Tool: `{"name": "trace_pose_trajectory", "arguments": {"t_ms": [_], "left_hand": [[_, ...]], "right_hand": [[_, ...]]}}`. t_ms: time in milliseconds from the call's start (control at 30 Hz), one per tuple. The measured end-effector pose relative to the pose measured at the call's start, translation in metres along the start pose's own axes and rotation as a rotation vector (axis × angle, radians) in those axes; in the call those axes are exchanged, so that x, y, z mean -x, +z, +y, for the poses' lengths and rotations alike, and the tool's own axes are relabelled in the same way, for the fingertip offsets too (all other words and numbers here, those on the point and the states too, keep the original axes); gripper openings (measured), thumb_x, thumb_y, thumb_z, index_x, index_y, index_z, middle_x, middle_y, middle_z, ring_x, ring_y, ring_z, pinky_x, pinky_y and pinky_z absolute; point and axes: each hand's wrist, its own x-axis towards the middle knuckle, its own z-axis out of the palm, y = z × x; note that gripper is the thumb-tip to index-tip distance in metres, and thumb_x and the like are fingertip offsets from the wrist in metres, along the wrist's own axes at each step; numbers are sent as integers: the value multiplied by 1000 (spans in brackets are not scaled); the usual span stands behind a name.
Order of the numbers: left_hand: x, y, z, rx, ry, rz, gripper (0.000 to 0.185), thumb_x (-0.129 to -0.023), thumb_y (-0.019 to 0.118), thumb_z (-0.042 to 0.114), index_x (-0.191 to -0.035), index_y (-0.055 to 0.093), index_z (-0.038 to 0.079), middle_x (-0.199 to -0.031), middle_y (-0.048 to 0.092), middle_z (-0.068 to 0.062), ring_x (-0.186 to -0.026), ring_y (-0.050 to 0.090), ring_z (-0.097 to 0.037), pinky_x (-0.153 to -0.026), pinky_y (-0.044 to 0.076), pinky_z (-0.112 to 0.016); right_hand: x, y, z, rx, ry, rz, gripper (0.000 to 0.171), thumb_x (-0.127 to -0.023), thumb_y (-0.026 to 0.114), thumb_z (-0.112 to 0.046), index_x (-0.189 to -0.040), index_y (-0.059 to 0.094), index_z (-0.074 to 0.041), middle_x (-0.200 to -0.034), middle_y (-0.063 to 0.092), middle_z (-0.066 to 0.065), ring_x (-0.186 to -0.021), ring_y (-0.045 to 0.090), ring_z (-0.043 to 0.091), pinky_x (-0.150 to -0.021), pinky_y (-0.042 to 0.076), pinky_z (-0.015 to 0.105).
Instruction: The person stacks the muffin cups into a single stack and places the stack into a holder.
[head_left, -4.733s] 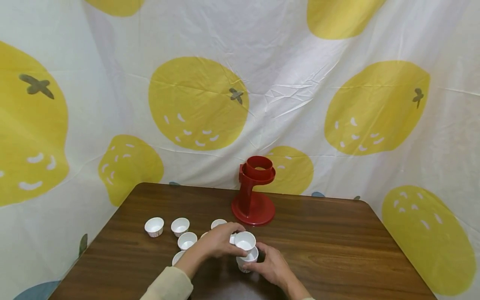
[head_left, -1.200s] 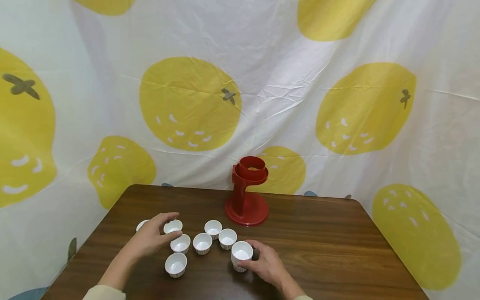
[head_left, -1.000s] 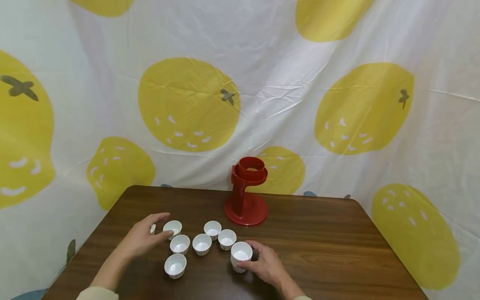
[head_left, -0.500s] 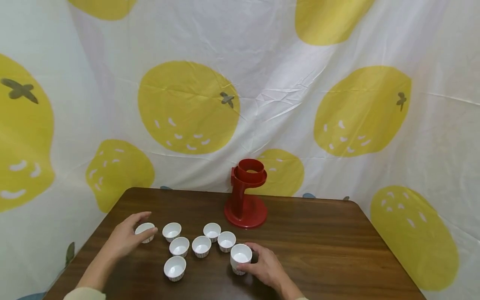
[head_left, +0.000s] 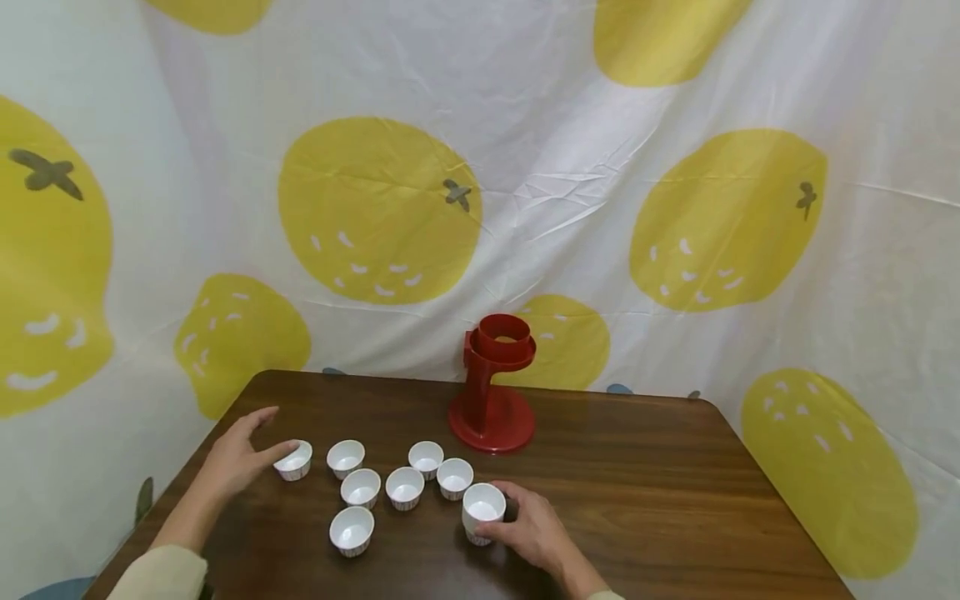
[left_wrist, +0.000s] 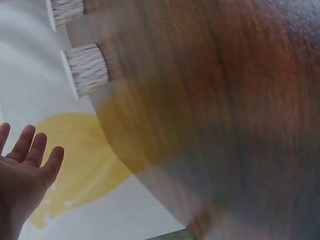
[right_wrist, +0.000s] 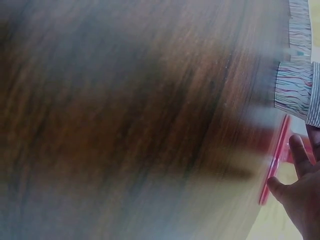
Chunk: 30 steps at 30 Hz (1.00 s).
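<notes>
White paper baking cups with streaked sides stand upright on the table. My right hand (head_left: 532, 525) holds a short stack of baking cups (head_left: 483, 506) at the near middle, thumb on the near side and fingers behind. In the right wrist view the stacked cups (right_wrist: 295, 89) show one rim above another's wall, with the right hand (right_wrist: 305, 195) beside them. My left hand (head_left: 234, 460) is at the far left, fingers spread, its thumb overlapping the rim of the leftmost baking cup (head_left: 294, 463). In the left wrist view the left hand (left_wrist: 25, 175) has extended fingers.
Several loose baking cups stand between the hands, including a near cup (head_left: 352, 532), a middle cup (head_left: 405, 488) and a cup (head_left: 455, 478) close to the stack. A red stand (head_left: 492, 392) with a ring top is behind them. A lemon-print cloth (head_left: 555, 208) hangs behind the brown table (head_left: 675, 483).
Earlier my left hand held a cup over the one in my right hand; now those cups are stacked. The left hand has since moved left to the leftmost cup. The right hand keeps its hold.
</notes>
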Motion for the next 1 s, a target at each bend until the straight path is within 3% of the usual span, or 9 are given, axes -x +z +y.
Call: {"name": "trace_pose_trajectory", "arguments": {"t_ms": [267,533,700,1000], "left_hand": [[-7,12,-22,2,-90,-108,93,-87,72,48,-145,32,-12,-141,38,-40,-128,36,-56,-100,34,-67],[-5,24,-41,5,-131,-143,96,-84,76,49,-143,33,-13,-138,38,-43,-128,36,-59,-101,33,-67],[-5,28,-45,30,-154,-159,96,-83,77,49,-141,34,-15,-136,41,-41,-127,39,-57,-101,35,-65],[-5,32,-44,40,-120,-132,86,-83,79,42,-136,41,-15,-124,53,-34,-117,50,-49,-95,40,-61]], "right_hand": [[-3,-2,0,6,5,-7,62,-72,88,-38,-122,67,-9,-106,70,-2,-103,62,21,-92,47,44],[-2,-1,2,26,12,-12,63,-71,88,-39,-123,67,-10,-108,70,-1,-104,62,23,-92,46,47],[-1,0,3,18,15,-13,62,-71,88,-39,-122,67,-11,-106,69,-3,-103,62,23,-91,46,46],[-1,0,2,21,11,-6,62,-71,88,-39,-122,67,-11,-106,69,-4,-102,62,22,-91,46,45]]}}
